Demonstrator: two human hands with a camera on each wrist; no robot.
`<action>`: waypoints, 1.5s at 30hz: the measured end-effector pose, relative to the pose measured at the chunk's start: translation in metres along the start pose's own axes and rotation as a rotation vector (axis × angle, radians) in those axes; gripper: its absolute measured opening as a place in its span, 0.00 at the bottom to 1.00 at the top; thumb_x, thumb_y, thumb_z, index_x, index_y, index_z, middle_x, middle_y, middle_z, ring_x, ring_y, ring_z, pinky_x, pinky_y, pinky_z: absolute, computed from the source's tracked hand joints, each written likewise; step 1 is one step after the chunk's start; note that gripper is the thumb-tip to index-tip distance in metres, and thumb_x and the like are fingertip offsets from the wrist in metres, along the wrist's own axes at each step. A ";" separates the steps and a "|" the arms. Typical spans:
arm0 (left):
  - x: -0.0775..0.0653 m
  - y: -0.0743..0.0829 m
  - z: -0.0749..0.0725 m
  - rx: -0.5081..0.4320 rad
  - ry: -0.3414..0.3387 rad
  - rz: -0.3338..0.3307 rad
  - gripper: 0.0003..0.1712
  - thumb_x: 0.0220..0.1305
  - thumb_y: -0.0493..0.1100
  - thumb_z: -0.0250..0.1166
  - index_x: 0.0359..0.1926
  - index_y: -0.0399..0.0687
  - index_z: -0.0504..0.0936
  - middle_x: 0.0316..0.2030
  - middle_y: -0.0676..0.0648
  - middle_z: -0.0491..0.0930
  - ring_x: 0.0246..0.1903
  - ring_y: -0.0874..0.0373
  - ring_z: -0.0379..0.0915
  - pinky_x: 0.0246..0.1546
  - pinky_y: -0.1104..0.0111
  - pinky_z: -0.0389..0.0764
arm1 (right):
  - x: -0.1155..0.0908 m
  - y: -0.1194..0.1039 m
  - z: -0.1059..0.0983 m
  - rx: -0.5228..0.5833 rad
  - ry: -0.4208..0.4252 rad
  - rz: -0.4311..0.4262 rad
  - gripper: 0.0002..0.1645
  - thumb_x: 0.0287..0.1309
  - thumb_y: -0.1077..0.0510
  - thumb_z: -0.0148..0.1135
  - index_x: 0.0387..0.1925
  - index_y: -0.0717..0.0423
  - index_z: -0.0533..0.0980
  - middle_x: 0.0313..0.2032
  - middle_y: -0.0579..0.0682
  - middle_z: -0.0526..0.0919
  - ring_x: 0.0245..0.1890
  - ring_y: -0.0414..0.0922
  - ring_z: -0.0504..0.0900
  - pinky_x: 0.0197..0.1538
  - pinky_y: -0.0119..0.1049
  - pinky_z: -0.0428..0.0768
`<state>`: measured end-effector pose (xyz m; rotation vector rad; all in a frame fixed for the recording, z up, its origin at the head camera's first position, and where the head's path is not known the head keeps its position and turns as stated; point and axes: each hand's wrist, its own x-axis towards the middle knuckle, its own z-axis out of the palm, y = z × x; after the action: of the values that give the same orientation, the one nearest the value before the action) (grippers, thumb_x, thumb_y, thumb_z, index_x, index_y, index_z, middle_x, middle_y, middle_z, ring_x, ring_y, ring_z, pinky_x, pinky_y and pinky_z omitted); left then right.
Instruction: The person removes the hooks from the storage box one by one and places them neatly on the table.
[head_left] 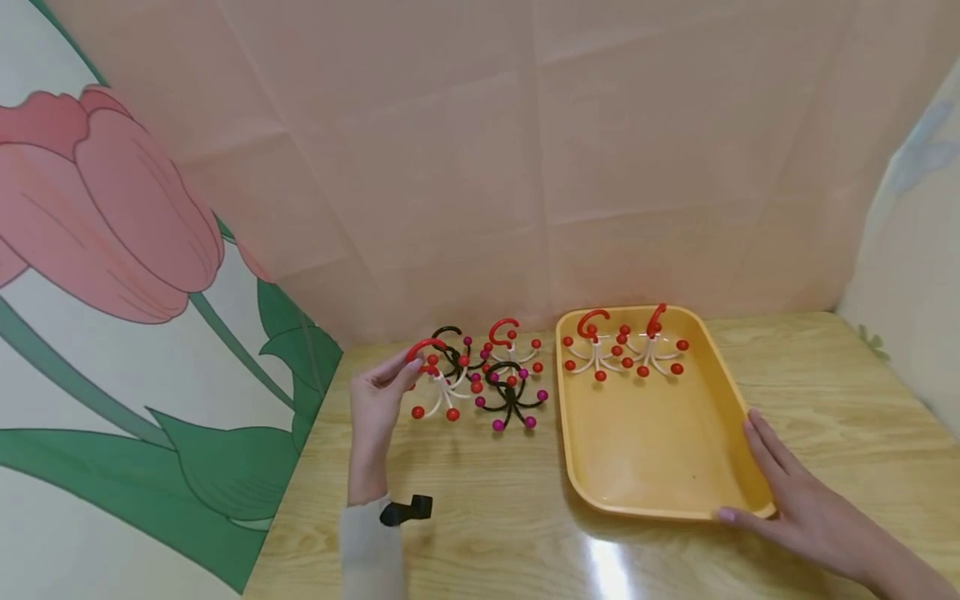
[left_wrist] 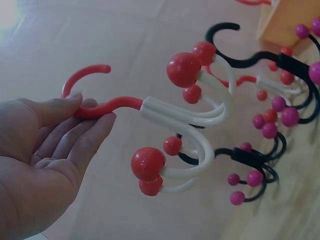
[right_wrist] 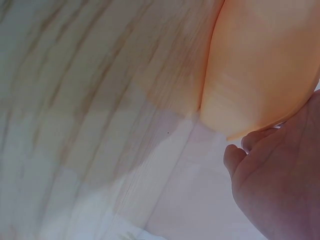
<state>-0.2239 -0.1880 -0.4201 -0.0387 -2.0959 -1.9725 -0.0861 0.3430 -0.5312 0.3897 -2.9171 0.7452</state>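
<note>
Red-and-white hanger point(left_wrist: 165, 110): off the desk point(head_left: 480, 517), left of the tray point(head_left: 637, 450); its curved white arms end in red balls. Left hand point(head_left: 378, 404) pinches its red hook between thumb and fingers. Right hand point(head_left: 802, 504) grasps the tray at the near right corner, thumb at the front edge, fingers along the right rim. Near the held piece, on the desk: a front black hanger point(head_left: 511, 396) and a rear black hanger point(head_left: 456, 357), both with magenta balls, plus a second red-and-white hanger point(head_left: 513, 346) behind the front black one. Inside the yellow-orange tray, at its far end, two more red-and-white hangers point(head_left: 597, 354) stand side by side, hooks up. Left wrist: pale sleeve point(head_left: 371, 550), black strap point(head_left: 405, 511). Beyond the desk: creased pinkish backdrop point(head_left: 675, 167); at left, a tulip-printed panel point(head_left: 112, 208).
</note>
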 end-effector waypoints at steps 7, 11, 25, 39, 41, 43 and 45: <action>-0.001 -0.024 -0.006 0.024 0.015 -0.041 0.17 0.65 0.46 0.76 0.53 0.46 0.91 0.49 0.38 0.91 0.45 0.56 0.92 0.43 0.71 0.87 | 0.000 0.000 0.002 -0.009 0.002 -0.005 0.75 0.58 0.41 0.77 0.85 0.51 0.33 0.85 0.50 0.26 0.85 0.59 0.33 0.60 0.06 0.25; -0.002 -0.038 -0.008 0.036 0.025 -0.078 0.17 0.66 0.46 0.75 0.54 0.47 0.91 0.50 0.39 0.91 0.46 0.55 0.91 0.48 0.68 0.88 | 0.000 -0.001 0.003 -0.017 -0.002 -0.002 0.75 0.58 0.41 0.77 0.85 0.51 0.33 0.85 0.50 0.26 0.85 0.58 0.33 0.59 0.07 0.25; 0.001 -0.078 -0.010 -0.037 0.016 -0.120 0.16 0.67 0.40 0.74 0.54 0.44 0.90 0.54 0.31 0.86 0.56 0.43 0.87 0.54 0.74 0.85 | -0.001 -0.002 0.002 -0.009 -0.010 0.006 0.74 0.59 0.40 0.77 0.85 0.50 0.33 0.85 0.50 0.26 0.85 0.56 0.35 0.59 0.05 0.26; 0.003 -0.091 -0.010 -0.059 0.020 -0.117 0.16 0.66 0.39 0.74 0.54 0.42 0.90 0.51 0.35 0.89 0.54 0.47 0.88 0.52 0.72 0.87 | 0.000 -0.003 -0.002 0.001 -0.019 0.013 0.74 0.60 0.40 0.76 0.85 0.50 0.32 0.85 0.50 0.25 0.84 0.65 0.39 0.58 0.05 0.26; 0.003 -0.092 -0.010 -0.053 0.019 -0.124 0.16 0.67 0.39 0.74 0.54 0.42 0.90 0.51 0.35 0.89 0.53 0.48 0.89 0.52 0.72 0.87 | 0.000 -0.003 -0.002 0.000 -0.021 0.015 0.74 0.60 0.40 0.76 0.85 0.50 0.32 0.85 0.50 0.25 0.84 0.65 0.38 0.58 0.05 0.26; 0.004 -0.092 -0.010 -0.057 0.020 -0.131 0.16 0.66 0.39 0.74 0.54 0.41 0.90 0.51 0.34 0.89 0.52 0.48 0.89 0.51 0.72 0.87 | 0.000 -0.004 -0.003 0.003 -0.027 0.021 0.74 0.60 0.40 0.76 0.85 0.49 0.31 0.85 0.49 0.25 0.84 0.66 0.39 0.57 0.05 0.25; 0.004 -0.091 -0.009 -0.061 0.024 -0.141 0.16 0.66 0.38 0.74 0.54 0.40 0.90 0.52 0.33 0.88 0.52 0.48 0.89 0.51 0.72 0.87 | 0.000 -0.004 -0.003 0.006 -0.031 0.026 0.74 0.60 0.40 0.75 0.85 0.49 0.32 0.85 0.50 0.25 0.84 0.67 0.40 0.57 0.05 0.25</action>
<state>-0.2445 -0.2042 -0.5082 0.1238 -2.0749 -2.1052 -0.0849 0.3413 -0.5271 0.3679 -2.9549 0.7587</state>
